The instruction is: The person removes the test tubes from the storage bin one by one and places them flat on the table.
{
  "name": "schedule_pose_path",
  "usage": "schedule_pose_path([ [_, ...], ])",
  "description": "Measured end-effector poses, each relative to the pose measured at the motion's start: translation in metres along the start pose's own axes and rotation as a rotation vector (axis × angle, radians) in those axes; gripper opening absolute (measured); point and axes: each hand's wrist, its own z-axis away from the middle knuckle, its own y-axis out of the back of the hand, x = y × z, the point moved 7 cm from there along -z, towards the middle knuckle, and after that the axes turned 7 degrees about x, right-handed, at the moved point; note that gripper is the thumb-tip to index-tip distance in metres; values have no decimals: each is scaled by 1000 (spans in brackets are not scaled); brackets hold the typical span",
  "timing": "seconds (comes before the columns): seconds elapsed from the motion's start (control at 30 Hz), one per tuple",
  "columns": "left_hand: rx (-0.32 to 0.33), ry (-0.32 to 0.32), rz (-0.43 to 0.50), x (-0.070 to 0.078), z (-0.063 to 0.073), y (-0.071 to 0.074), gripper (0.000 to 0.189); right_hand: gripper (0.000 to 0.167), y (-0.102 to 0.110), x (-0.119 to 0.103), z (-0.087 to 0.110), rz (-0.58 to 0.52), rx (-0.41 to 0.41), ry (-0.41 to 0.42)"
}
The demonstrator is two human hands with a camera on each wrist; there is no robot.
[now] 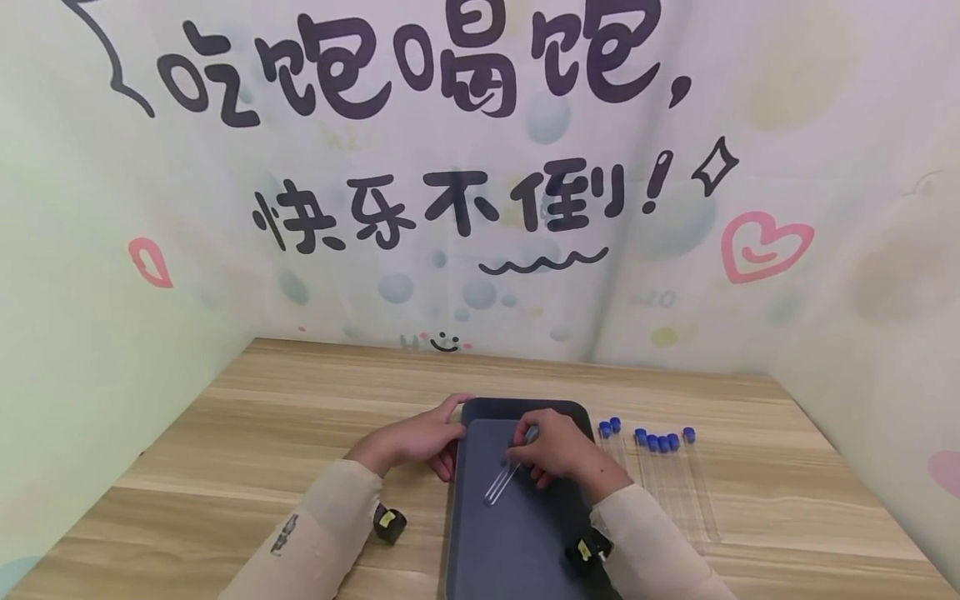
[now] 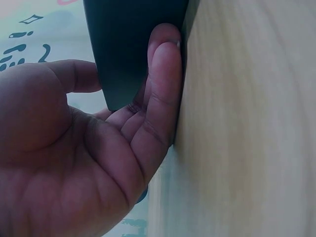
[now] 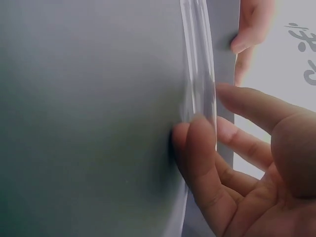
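Note:
My right hand [image 1: 557,446] pinches a clear test tube [image 1: 501,485] over a dark grey tray [image 1: 517,542]. The tube slants, its rounded end toward the tray's front left, and the fingers cover part of its upper length. In the right wrist view, the thumb and fingertips [image 3: 200,143] close on the clear tube [image 3: 200,64] from both sides, close over the grey surface. At the tray's far left side, my left hand [image 1: 420,437] grips its edge. The left wrist view has the thumb on one side of the dark wall [image 2: 131,54] and curled fingers along the other.
Several clear tubes with blue caps [image 1: 652,442] lie side by side right of the tray. A wood-grain table [image 1: 225,467] carries everything. Behind it hangs a printed cloth [image 1: 420,308], and pale walls rise at both sides. Each wrist wears a small black camera [image 1: 390,523].

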Motion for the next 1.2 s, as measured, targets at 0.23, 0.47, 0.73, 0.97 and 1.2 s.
schedule_pose_path([
  [0.23, 4, -1, -7, 0, 0, 0, 60, 19, 0, -2, 2, 0, 0, 21],
  [0.47, 2, -4, -1, 0, 0, 0, 59, 21, -3, -2, 3, -28, -41, 39],
  [0.73, -4, -2, 1, 0, 0, 0, 59, 24, -4, -1, 4, -127, -87, 36],
  [0.97, 2, -4, -4, 0, 0, 0, 59, 27, 2, 0, 7, -211, -69, 25],
  [1.2, 14, 4, -10, 0, 1, 0, 59, 28, 15, -7, 13, -238, -32, 49],
])
